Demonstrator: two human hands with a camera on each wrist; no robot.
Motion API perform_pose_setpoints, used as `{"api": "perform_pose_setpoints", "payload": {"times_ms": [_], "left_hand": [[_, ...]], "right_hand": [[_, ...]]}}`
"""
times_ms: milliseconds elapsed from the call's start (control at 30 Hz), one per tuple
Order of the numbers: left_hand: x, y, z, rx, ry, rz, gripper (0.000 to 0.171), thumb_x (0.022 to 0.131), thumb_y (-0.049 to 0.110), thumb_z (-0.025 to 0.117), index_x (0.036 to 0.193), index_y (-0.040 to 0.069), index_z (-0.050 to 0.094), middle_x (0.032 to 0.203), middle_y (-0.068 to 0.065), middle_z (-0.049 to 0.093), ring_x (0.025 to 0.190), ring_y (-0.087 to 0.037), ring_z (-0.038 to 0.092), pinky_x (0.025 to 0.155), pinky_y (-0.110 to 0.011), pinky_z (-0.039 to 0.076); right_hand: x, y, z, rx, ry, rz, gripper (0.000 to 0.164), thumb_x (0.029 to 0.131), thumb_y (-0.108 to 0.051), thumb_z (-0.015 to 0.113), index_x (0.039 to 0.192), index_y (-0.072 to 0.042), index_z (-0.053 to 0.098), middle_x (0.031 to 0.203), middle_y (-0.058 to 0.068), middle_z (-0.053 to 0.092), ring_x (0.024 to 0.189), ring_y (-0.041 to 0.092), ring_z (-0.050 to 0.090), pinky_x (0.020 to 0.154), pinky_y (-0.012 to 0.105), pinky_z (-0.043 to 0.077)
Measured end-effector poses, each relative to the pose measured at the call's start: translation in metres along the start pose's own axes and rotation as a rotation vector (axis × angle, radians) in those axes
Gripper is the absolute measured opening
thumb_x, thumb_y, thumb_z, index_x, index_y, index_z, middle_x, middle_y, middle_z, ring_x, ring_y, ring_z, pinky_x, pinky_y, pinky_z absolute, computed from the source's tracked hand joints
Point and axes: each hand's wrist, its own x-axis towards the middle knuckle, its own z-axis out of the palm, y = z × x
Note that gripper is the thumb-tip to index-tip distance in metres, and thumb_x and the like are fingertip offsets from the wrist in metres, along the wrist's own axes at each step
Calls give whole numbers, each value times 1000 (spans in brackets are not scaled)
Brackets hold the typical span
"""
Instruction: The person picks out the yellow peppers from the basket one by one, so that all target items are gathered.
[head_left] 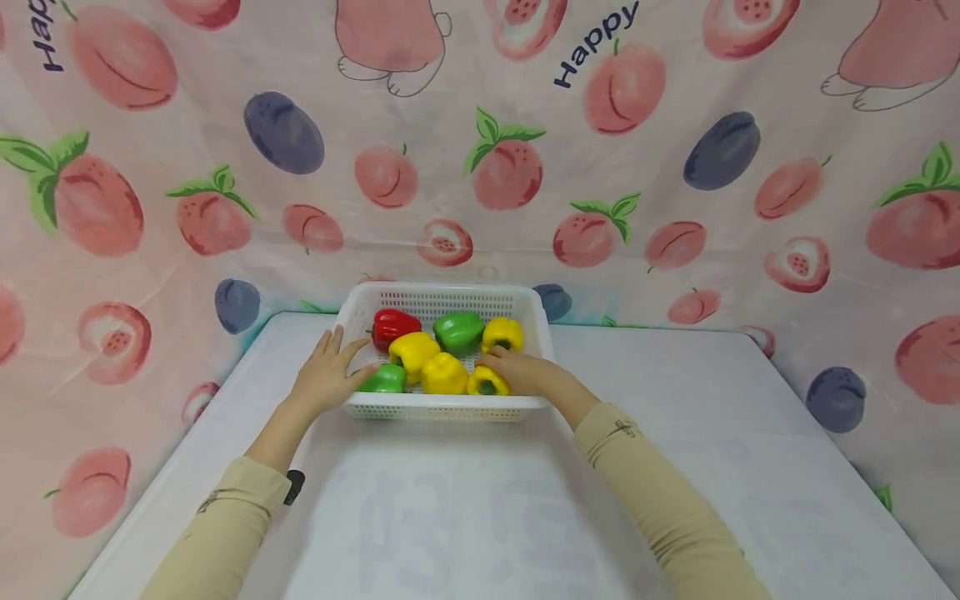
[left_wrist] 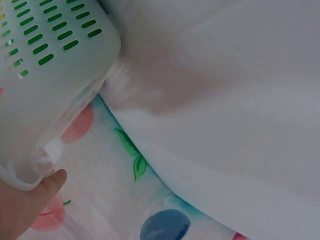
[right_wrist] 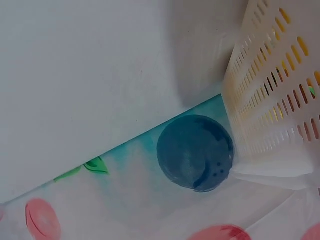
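A white plastic basket (head_left: 450, 401) holds several bell peppers. My left hand (head_left: 330, 375) is at its left end, fingers spread, with the thumb reaching over the front left green bell pepper (head_left: 386, 380). In the left wrist view, a finger (left_wrist: 56, 181) lies right at the basket's rim (left_wrist: 20, 184). My right hand (head_left: 521, 372) reaches over the right end, its fingertips between the front right yellow bell pepper (head_left: 486, 382) and the back right yellow bell pepper (head_left: 502, 332). The right wrist view shows the basket's slotted wall (right_wrist: 272, 95) but no hand.
Inside the basket are also a red bell pepper (head_left: 394, 328), another green one (head_left: 459, 332) and two yellow ones in the middle. The basket stands at the far edge of a white table (head_left: 450, 508). Behind hangs a fruit-printed cloth (head_left: 420, 125).
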Motion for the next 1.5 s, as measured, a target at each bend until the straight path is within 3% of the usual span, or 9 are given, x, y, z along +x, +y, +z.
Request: {"api": "perform_pose_setpoints", "payload": {"times_ms": [133, 467, 700, 900, 1267, 1500], "left_hand": [[0, 1, 0, 0, 2, 3, 66, 93, 48, 46, 145, 8, 35, 154, -30, 8, 140, -52, 6, 108, -69, 16], [0, 1, 1, 1, -1, -3, 65, 93, 49, 45, 144, 8, 37, 154, -30, 8, 141, -51, 6, 108, -69, 17], [0, 0, 1, 7, -4, -15, 67, 93, 50, 45, 144, 8, 37, 154, -30, 8, 141, -51, 5, 108, -69, 17], [0, 1, 1, 10, -6, -15, 66, 93, 50, 46, 144, 8, 37, 154, -30, 8, 140, -51, 5, 107, -69, 18], [-1, 1, 0, 12, -2, -14, 67, 93, 51, 45, 144, 8, 37, 154, -30, 8, 141, -51, 6, 107, -69, 18], [0, 1, 2, 3, -6, -15, 67, 92, 51, 46, 144, 8, 38, 154, -30, 7, 141, -51, 5, 107, -70, 18]], "right_hand": [[-1, 2, 1, 13, 61, -35, 65, 83, -36, 70, 139, -15, 44, 140, 10, 43, 116, 23, 52, 107, 41, 41], [0, 3, 1, 249, 164, 16, 77, 74, -36, 79, 139, -19, 41, 142, 7, 41, 125, 24, 46, 111, 45, 36], [-1, 5, 2, 310, 250, -3, 78, 75, -28, 79, 141, -17, 39, 142, 9, 39, 125, 25, 45, 110, 44, 37], [-3, 8, 3, 388, 349, -34, 77, 70, -32, 83, 133, -13, 43, 130, 11, 39, 116, 26, 46, 106, 43, 41], [-5, 7, 3, 513, 366, 35, 80, 69, -31, 83, 134, -11, 40, 134, 5, 50, 122, 22, 48, 110, 43, 37], [-7, 9, 3, 564, 405, 15, 83, 74, -28, 80, 140, -8, 33, 142, 9, 43, 128, 25, 44, 112, 45, 34]]}}
